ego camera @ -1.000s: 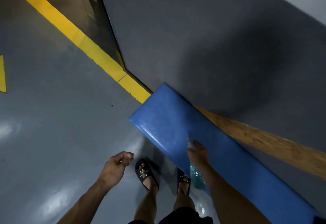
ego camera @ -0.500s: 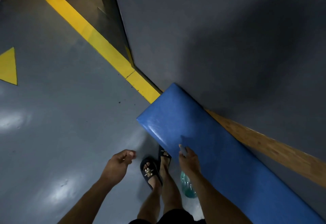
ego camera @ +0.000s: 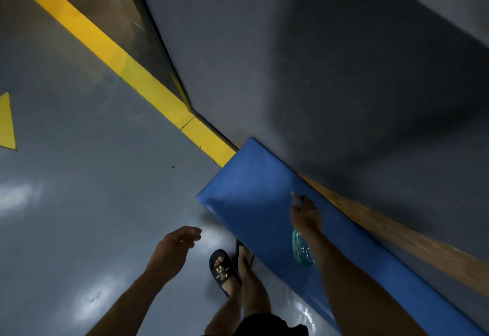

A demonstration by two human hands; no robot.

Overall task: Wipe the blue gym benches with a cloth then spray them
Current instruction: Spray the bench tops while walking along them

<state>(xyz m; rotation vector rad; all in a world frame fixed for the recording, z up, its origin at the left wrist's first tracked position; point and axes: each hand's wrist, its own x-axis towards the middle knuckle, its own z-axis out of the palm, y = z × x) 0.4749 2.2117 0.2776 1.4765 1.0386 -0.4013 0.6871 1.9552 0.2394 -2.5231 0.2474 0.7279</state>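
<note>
Glossy blue bench point(ego camera: 254, 198), padded top.

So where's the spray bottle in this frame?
In the head view, the spray bottle is low and right of centre, gripped in the right hand over the blue bench, its nozzle pointing along the bench top.

a gym: padded blue bench point(ego camera: 251, 193), grey floor point(ego camera: 79, 203) with yellow line point(ego camera: 127, 71).
</note>
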